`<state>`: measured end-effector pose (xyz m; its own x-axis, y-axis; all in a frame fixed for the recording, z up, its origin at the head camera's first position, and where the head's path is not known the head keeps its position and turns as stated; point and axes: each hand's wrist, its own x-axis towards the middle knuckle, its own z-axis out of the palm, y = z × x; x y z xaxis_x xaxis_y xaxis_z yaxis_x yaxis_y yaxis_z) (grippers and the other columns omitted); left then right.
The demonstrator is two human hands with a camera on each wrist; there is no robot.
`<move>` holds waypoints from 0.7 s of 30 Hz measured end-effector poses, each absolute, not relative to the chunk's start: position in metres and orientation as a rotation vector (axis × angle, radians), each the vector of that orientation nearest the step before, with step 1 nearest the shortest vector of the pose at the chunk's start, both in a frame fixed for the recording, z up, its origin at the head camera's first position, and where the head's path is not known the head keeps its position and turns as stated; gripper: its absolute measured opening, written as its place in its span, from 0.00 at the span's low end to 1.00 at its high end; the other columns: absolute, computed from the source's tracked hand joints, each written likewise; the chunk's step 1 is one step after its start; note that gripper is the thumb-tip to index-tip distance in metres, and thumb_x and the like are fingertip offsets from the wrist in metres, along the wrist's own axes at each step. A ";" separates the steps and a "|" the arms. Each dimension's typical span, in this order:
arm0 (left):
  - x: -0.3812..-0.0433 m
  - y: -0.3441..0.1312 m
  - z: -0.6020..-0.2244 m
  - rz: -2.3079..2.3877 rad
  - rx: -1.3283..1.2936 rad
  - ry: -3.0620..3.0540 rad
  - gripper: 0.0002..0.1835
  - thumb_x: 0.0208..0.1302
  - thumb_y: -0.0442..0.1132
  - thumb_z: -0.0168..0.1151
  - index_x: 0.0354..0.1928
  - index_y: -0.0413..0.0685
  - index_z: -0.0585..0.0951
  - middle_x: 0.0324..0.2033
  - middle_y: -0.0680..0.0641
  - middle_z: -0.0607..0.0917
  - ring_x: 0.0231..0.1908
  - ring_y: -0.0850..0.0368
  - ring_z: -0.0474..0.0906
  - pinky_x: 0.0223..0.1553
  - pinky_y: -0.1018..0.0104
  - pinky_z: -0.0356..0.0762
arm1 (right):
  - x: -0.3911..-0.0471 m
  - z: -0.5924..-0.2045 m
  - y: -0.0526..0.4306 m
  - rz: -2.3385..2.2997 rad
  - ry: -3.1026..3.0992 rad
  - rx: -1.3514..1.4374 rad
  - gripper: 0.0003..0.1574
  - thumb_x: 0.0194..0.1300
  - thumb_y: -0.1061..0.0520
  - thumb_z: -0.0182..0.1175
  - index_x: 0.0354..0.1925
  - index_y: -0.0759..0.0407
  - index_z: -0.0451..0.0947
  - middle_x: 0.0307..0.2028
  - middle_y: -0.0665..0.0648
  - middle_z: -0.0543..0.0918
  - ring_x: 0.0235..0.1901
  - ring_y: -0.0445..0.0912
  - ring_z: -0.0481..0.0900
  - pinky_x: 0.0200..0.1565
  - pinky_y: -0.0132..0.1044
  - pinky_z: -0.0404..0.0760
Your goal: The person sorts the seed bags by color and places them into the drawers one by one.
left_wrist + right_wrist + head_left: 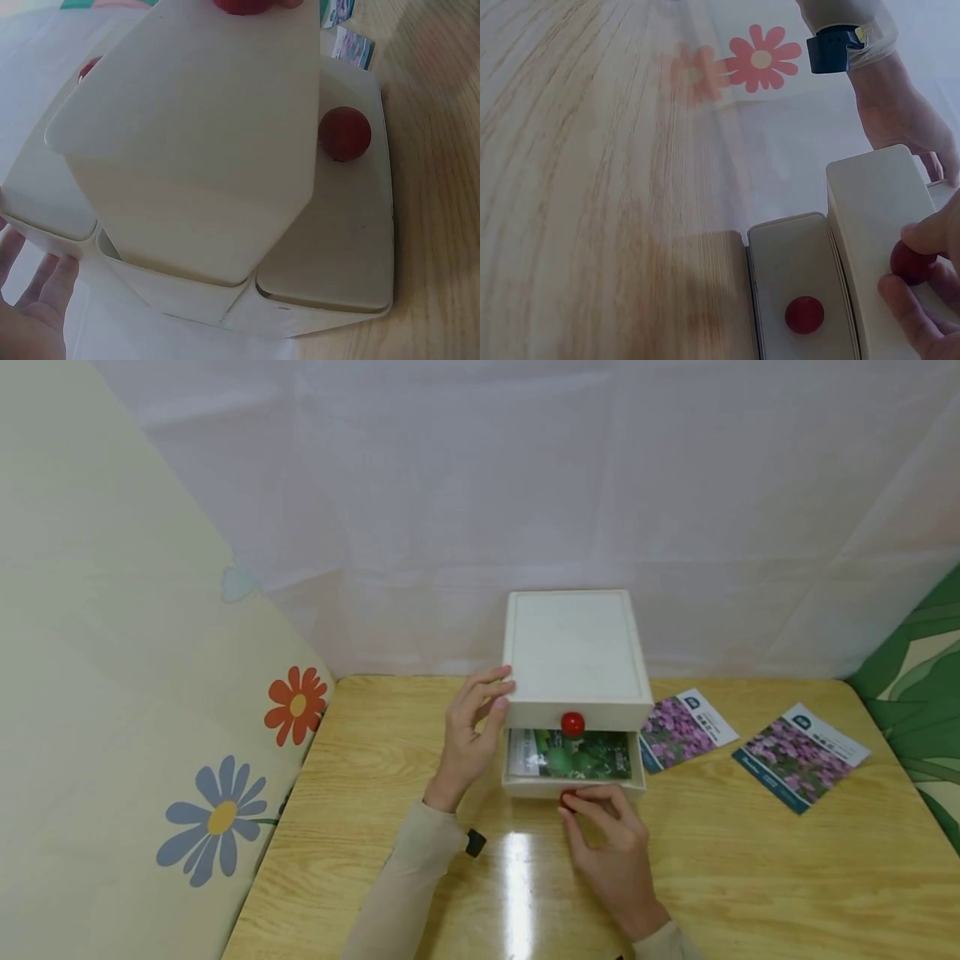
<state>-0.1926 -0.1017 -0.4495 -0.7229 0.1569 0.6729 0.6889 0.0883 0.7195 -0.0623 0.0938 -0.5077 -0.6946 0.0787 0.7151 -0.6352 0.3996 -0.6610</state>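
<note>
A small white drawer cabinet [573,647] stands on the table with its middle drawer [202,105] pulled partway out. Inside that drawer lies a packet with a green leafy picture [588,756]. My right hand [611,852] pinches the drawer's round red knob [911,264] between thumb and fingers. Against the cabinet's left side rests my left hand [474,727], its fingertips touching the upper edge. The top drawer's red knob [573,724] and the bottom drawer's red knob [345,133] sit on closed fronts.
Right of the cabinet, two packets with pink flower pictures lie flat: a nearer-in packet [686,731] partly behind the cabinet and an outer packet [802,756]. Behind the wooden table [375,760] hangs a pale cloth [450,510]. A flower-printed panel [135,693] borders the left.
</note>
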 end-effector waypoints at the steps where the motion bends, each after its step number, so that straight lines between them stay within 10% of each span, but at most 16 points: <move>1: -0.193 -0.102 -0.449 -1.672 -0.832 -1.947 0.11 0.72 0.29 0.55 0.52 0.40 0.82 0.61 0.42 0.78 0.62 0.46 0.76 0.58 0.57 0.81 | -0.063 -0.508 0.094 1.342 -1.979 0.474 0.20 0.41 0.78 0.74 0.37 0.69 0.86 0.41 0.67 0.81 0.39 0.57 0.82 0.53 0.23 0.80; 21: -0.192 -0.102 -0.449 -1.681 -0.836 -1.943 0.12 0.72 0.27 0.54 0.53 0.38 0.82 0.62 0.40 0.78 0.63 0.45 0.75 0.58 0.58 0.81 | -0.073 -0.511 0.096 1.351 -1.983 0.481 0.19 0.44 0.76 0.74 0.38 0.67 0.86 0.42 0.65 0.82 0.41 0.55 0.82 0.54 0.24 0.81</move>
